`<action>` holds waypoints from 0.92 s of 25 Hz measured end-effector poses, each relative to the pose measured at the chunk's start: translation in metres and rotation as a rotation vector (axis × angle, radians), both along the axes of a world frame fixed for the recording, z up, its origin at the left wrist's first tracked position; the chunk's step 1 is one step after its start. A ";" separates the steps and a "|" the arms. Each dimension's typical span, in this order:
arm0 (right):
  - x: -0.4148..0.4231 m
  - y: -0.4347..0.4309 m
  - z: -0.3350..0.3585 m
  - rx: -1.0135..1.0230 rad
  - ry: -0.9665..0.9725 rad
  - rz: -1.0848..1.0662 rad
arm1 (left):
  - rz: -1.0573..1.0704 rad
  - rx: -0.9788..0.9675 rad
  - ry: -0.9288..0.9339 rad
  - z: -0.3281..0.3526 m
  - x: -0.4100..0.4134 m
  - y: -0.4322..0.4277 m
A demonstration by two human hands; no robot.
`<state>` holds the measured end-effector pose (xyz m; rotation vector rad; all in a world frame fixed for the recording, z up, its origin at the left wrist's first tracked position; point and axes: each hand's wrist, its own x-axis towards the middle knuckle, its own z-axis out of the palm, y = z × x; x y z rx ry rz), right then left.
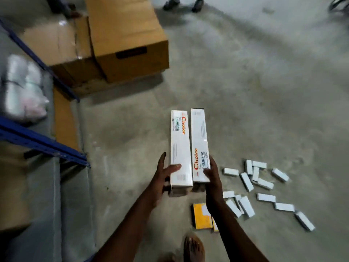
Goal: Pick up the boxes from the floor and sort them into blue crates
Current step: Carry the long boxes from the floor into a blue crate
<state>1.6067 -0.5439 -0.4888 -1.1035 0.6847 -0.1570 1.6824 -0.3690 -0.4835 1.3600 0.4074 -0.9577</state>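
Two long white cartons held side by side above the concrete floor [245, 91], long axes pointing away from the body. Left carton [180, 146] clamped in the left hand [166, 178]: thumb across the top face near the close end, fingers presumably under it, out of sight. Right carton [200, 142] clamped in the right hand [211, 176], thumb on top, palm along the outer edge. Each grip at the near end only, so far ends cantilevered; probably why the inner edges are pressed together, each bracing the other against sag and twist. Printing reversed between the two, one turned end for end.

Remaining on the floor, right of the arms: scatter of small white boxes [264, 188], some touching, some apart, none stacked. Yellow flat box [201, 216] just below the right forearm, partly hidden by it. Looks like same-kind items gathered first, the long pair taken together as one sort class.

No blue crates visible. Blue shelving rack [43, 142] at left, brown shipping cartons [128, 40] beyond it. Destination therefore not determinable. Bare foot [194, 248] at the bottom edge, close to the yellow box.

Judgement: early in the task; most boxes not yet lifted.
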 end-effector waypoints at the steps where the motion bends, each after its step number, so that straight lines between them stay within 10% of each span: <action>1: -0.010 -0.008 0.054 0.005 -0.037 0.004 | -0.034 -0.048 -0.055 0.051 -0.008 -0.011; 10: -0.254 -0.048 0.324 0.110 -0.074 -0.316 | -0.399 -0.226 -0.241 0.333 -0.182 -0.092; 23: -0.731 -0.022 0.393 0.138 0.027 -1.427 | -1.229 -0.284 -0.119 0.392 -0.639 -0.234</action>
